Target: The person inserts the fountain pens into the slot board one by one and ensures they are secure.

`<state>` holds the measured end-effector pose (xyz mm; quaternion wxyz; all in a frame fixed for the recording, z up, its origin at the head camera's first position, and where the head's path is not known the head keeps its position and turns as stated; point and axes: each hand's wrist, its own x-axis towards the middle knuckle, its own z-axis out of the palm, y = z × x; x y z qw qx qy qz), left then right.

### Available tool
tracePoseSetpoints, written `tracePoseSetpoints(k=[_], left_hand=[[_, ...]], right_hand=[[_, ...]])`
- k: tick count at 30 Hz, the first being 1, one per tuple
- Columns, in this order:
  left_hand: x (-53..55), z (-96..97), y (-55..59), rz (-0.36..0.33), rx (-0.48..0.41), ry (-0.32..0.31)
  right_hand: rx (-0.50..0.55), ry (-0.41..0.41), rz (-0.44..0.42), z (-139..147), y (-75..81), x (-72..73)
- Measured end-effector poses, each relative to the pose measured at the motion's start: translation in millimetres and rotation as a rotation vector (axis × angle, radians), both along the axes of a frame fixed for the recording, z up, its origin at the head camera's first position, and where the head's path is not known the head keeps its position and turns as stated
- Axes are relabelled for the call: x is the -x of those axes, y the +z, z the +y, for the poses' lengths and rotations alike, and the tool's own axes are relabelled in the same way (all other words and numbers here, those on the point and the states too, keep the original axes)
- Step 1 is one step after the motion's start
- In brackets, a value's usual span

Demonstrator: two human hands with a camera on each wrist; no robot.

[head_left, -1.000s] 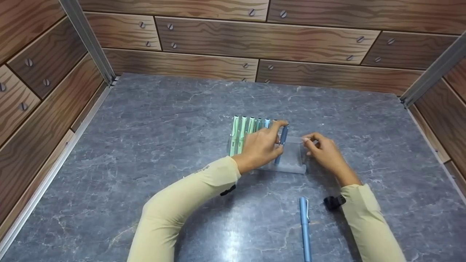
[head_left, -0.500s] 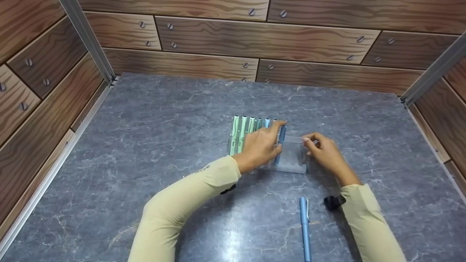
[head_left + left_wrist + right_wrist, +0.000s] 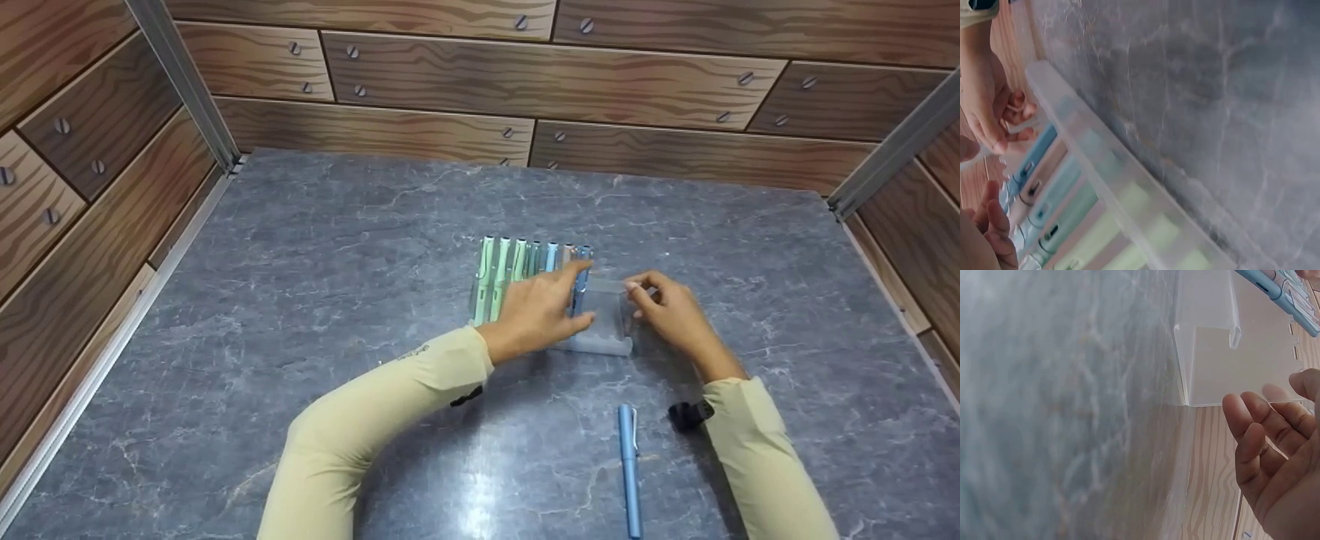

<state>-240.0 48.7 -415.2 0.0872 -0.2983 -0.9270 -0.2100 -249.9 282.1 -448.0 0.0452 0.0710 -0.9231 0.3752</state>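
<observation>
A translucent plastic pen stand (image 3: 606, 311) holds several pens side by side, with light green pens (image 3: 485, 281) at its left end. The rightmost pen in the row is a dark blue pen (image 3: 583, 279), also seen as the last pen (image 3: 1030, 160) of the row in the left wrist view. Over the row lies my left hand (image 3: 531, 311), thumb and forefinger spread apart beside that blue pen, gripping nothing. My right hand (image 3: 671, 313) pinches the stand's upper right edge between thumb and fingers. The stand's bare right part (image 3: 1224, 365) shows in the right wrist view.
A loose blue pen (image 3: 628, 472) with a metal clip lies on the grey marbled table (image 3: 360, 217), in front of the stand and left of the right forearm. Wood-patterned walls (image 3: 420, 75) border the table at the back and sides.
My left hand has let go of the dark blue pen, its thumb and forefinger parting. The pen now leans back in line with the row. The right hand stays at the stand's edge.
</observation>
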Motion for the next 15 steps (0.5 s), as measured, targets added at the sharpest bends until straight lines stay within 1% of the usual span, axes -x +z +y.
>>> tracePoseSetpoints(k=[6,9,11,13,15], left_hand=[[-16.0,7.3,-1.8,-0.102,-0.024,-0.089],[-24.5,12.2,-4.0,-0.135,-0.002,-0.127],[-29.8,15.3,-5.4,-0.151,0.015,-0.142],[-35.1,18.1,-6.7,-0.191,0.025,-0.154],[-40.6,20.6,-8.0,-0.253,0.023,-0.174]], right_hand=[[0.007,0.0,0.016,0.5,-1.5,0.9],[0.001,-0.002,0.018,0.8,-1.5,0.8],[0.0,-0.004,0.017,0.7,-1.3,0.7],[0.002,-0.006,0.013,0.5,-1.1,0.4],[0.002,-0.005,0.002,0.4,-0.5,0.0]])
